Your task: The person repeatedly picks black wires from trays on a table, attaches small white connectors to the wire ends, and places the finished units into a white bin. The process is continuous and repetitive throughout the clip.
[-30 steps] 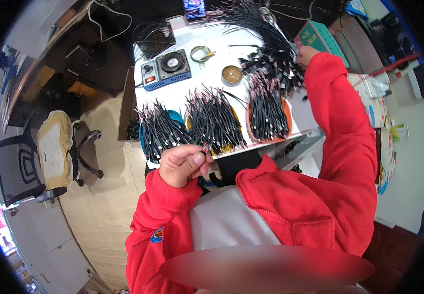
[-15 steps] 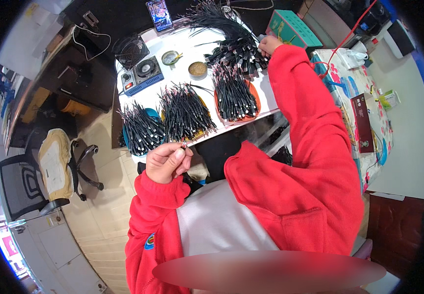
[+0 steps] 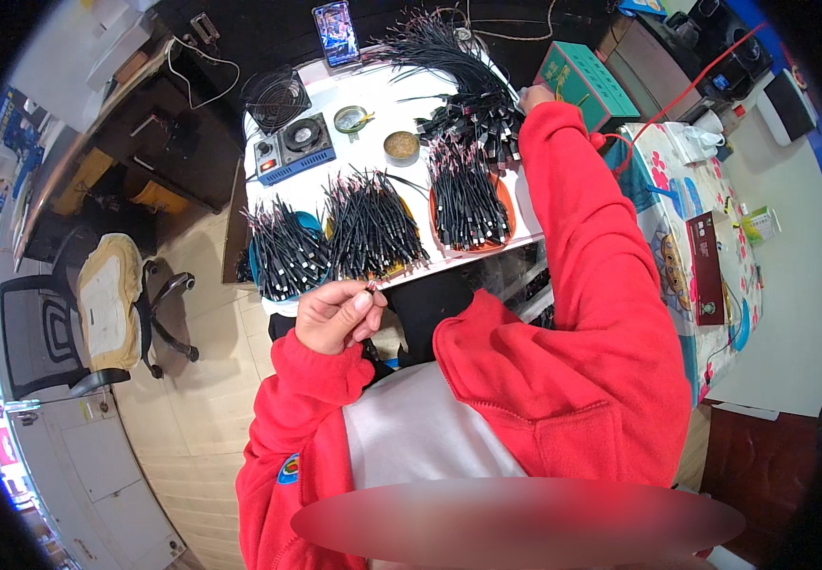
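My left hand (image 3: 338,316) is closed in front of the table's near edge. Thumb and forefinger pinch a thin black cable (image 3: 373,288) whose reddish bare wire end sticks out at the fingertips. At the far right of the table, my right hand (image 3: 536,97) is beside a big pile of black cables (image 3: 472,114). Its fingers look curled, and what they hold is hidden. Bundles of short black cables stand in a blue bowl (image 3: 308,220), a yellow bowl (image 3: 412,215) and an orange bowl (image 3: 506,201) along the near edge.
Behind the bowls are a blue heating device (image 3: 295,150), a black fan (image 3: 276,99), a round tin (image 3: 401,147), a small dish (image 3: 350,119) and a phone (image 3: 337,34). A green box (image 3: 586,84) stands right of the pile. An office chair (image 3: 112,304) is at left.
The view has shifted slightly, so the table appears a little further right. My left hand keeps its pinch on the cable; my right hand stays by the pile, now more covered by the sleeve.
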`<act>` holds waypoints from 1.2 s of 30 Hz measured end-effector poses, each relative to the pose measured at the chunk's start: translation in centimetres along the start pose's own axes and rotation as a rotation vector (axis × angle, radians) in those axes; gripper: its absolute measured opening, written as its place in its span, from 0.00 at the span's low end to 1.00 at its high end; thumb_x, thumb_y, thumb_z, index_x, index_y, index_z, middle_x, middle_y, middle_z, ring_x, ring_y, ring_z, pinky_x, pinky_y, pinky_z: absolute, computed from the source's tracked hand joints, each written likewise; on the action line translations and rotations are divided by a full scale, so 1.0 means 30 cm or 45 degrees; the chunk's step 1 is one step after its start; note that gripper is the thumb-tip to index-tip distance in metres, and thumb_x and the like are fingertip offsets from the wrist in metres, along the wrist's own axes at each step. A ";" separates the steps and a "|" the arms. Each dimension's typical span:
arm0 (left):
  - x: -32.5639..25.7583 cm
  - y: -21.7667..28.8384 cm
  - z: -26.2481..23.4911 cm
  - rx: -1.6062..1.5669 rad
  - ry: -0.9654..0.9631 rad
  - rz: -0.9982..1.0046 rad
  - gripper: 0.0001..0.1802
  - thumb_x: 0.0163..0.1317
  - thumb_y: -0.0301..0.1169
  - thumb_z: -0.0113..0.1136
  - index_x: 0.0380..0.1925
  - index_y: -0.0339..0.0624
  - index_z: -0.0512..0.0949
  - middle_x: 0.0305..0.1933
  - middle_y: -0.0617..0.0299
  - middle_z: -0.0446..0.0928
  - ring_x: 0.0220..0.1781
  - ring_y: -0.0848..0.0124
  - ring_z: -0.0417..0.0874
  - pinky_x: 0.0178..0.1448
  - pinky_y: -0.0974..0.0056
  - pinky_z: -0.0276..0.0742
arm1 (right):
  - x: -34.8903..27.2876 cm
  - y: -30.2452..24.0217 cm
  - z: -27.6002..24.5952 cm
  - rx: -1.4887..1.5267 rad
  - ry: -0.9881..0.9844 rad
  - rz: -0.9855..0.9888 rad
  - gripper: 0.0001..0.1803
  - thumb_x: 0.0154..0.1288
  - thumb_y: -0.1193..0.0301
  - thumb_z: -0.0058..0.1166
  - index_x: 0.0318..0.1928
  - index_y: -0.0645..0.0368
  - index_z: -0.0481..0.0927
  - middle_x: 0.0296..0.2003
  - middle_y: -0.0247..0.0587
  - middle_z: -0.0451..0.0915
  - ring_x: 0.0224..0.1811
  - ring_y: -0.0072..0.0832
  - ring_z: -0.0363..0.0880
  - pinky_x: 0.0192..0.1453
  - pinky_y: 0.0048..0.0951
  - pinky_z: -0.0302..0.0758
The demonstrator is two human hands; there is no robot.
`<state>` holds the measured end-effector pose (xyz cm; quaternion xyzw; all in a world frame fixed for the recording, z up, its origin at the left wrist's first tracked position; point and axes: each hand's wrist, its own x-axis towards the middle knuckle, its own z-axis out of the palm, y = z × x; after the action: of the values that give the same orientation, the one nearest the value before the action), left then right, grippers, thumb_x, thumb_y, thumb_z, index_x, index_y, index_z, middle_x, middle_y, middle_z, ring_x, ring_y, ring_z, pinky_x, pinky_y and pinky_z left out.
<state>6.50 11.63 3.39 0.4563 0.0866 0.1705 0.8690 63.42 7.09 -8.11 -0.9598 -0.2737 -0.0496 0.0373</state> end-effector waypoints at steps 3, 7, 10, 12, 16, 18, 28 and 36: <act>-0.001 -0.003 -0.005 -0.038 -0.007 -0.006 0.08 0.65 0.25 0.52 0.36 0.29 0.77 0.23 0.57 0.75 0.17 0.78 0.64 0.20 0.75 0.58 | -0.012 0.009 -0.021 0.191 0.119 0.037 0.12 0.55 0.62 0.55 0.33 0.56 0.83 0.35 0.49 0.82 0.40 0.47 0.80 0.47 0.42 0.75; -0.002 -0.001 -0.004 -0.024 0.051 -0.018 0.09 0.65 0.25 0.52 0.36 0.29 0.77 0.23 0.57 0.75 0.17 0.78 0.64 0.21 0.74 0.59 | -0.053 0.002 -0.093 0.333 0.175 0.004 0.13 0.54 0.61 0.56 0.30 0.57 0.82 0.30 0.48 0.81 0.37 0.46 0.80 0.45 0.40 0.75; -0.001 -0.008 0.005 -0.068 0.012 -0.008 0.09 0.65 0.26 0.51 0.35 0.29 0.77 0.22 0.58 0.74 0.18 0.78 0.64 0.23 0.74 0.59 | -0.104 -0.045 -0.196 0.460 0.305 -0.062 0.12 0.55 0.63 0.56 0.28 0.61 0.79 0.26 0.46 0.81 0.30 0.36 0.81 0.38 0.35 0.76; 0.000 -0.014 0.012 -0.016 0.061 0.000 0.09 0.65 0.26 0.51 0.35 0.29 0.77 0.22 0.58 0.74 0.18 0.78 0.64 0.23 0.74 0.59 | -0.171 -0.092 -0.300 0.724 0.211 -0.121 0.13 0.54 0.63 0.55 0.27 0.61 0.78 0.26 0.46 0.82 0.32 0.37 0.82 0.41 0.35 0.76; 0.021 -0.007 0.022 0.060 0.144 0.049 0.09 0.67 0.28 0.49 0.39 0.32 0.75 0.32 0.56 0.77 0.30 0.73 0.75 0.31 0.72 0.70 | -0.470 -0.210 -0.564 0.904 0.217 -0.360 0.08 0.56 0.70 0.53 0.28 0.63 0.73 0.20 0.40 0.79 0.22 0.30 0.81 0.30 0.31 0.75; 0.043 0.000 0.039 0.024 0.183 0.072 0.10 0.68 0.29 0.48 0.41 0.33 0.74 0.46 0.52 0.75 0.44 0.67 0.78 0.41 0.67 0.78 | -0.695 -0.275 -0.678 0.877 0.352 -0.584 0.08 0.57 0.71 0.53 0.29 0.62 0.71 0.18 0.45 0.76 0.21 0.36 0.80 0.27 0.33 0.73; 0.072 0.121 0.035 0.021 0.331 0.772 0.08 0.67 0.26 0.49 0.39 0.31 0.74 0.51 0.52 0.74 0.31 0.71 0.78 0.32 0.72 0.74 | -1.463 -0.612 -0.535 1.098 -0.362 -1.064 0.08 0.56 0.74 0.55 0.33 0.63 0.71 0.25 0.50 0.76 0.27 0.44 0.78 0.31 0.38 0.73; -0.139 0.048 0.025 0.099 0.117 0.490 0.08 0.67 0.25 0.49 0.40 0.31 0.75 0.39 0.54 0.78 0.21 0.81 0.64 0.26 0.77 0.62 | -1.339 -0.605 -0.566 2.042 -0.863 -0.835 0.11 0.66 0.72 0.51 0.46 0.64 0.75 0.35 0.34 0.78 0.37 0.17 0.76 0.41 0.20 0.74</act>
<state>2.54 10.25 4.97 0.4892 0.0439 0.3507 0.7973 18.58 -0.17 4.91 -0.4849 -0.4801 0.4294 0.5916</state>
